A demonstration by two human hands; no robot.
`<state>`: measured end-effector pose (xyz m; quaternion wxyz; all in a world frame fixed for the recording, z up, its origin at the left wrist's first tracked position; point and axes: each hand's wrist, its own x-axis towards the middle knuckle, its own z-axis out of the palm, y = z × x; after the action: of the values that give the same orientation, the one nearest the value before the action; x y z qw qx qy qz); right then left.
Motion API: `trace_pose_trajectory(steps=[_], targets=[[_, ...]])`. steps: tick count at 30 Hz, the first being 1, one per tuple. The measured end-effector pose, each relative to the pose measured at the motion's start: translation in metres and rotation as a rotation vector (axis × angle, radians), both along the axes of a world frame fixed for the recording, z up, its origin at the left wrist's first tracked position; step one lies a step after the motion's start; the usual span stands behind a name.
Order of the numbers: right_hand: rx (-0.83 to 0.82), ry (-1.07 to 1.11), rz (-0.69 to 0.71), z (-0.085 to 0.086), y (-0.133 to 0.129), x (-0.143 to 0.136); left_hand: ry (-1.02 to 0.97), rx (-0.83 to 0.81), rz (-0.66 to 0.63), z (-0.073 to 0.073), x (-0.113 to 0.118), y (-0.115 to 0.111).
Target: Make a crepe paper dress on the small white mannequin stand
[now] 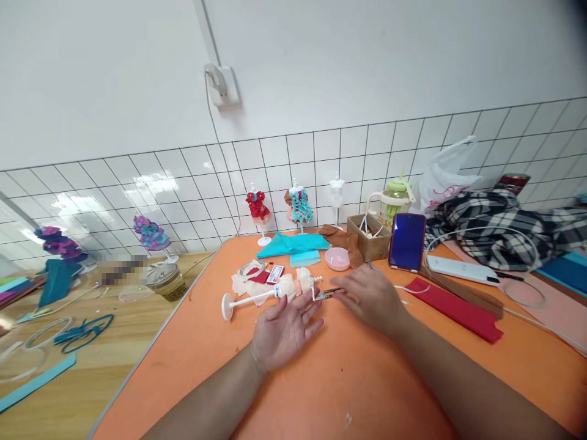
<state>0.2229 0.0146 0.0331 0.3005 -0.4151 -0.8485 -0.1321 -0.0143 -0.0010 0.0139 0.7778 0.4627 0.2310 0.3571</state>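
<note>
A small white dress-form stand (pixel 251 299) lies on its side on the orange table, with cream and pink fabric (pixel 300 284) around its body. My left hand (pixel 287 333) is palm up just in front of it, fingers apart, the fingertips close to the fabric. Pinched in my right hand (pixel 373 299) is a pair of dark-handled tweezers (pixel 331 293), their tips pointing left. By those tips and the left fingertips there is a thin white strip (pixel 313 289); whether anything grips it I cannot tell.
Behind are dressed mini forms (pixel 257 208), turquoise fabric (pixel 293 243), a pink bowl (pixel 338 259) and a wooden box (pixel 373 244). A phone (pixel 406 241) stands to the right, near red fabric (pixel 454 308). A glass jar (pixel 166 281) sits on the wooden table at left.
</note>
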Motion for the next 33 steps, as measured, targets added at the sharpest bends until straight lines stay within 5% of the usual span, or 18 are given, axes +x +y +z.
trace_pose_trajectory(steps=[3,10,16,20,26,33], targets=[[0.084,-0.014,0.136,-0.005,-0.014,-0.024,0.046,0.011,0.011,0.001,0.003,-0.003],[0.065,0.057,0.105,-0.019,-0.014,-0.03,0.053,0.015,-0.051,0.005,0.006,-0.009],[-0.326,0.424,0.008,-0.019,-0.005,-0.032,0.136,0.02,-0.016,0.005,0.006,-0.009],[-0.569,0.651,-0.064,-0.019,0.005,-0.026,0.442,0.001,0.135,0.001,0.007,-0.007],[-0.312,0.407,-0.141,-0.025,0.002,-0.029,0.659,0.225,0.267,-0.009,0.014,-0.006],[-0.391,0.384,-0.077,-0.035,-0.01,-0.048,0.691,0.309,0.37,-0.016,0.013,-0.002]])
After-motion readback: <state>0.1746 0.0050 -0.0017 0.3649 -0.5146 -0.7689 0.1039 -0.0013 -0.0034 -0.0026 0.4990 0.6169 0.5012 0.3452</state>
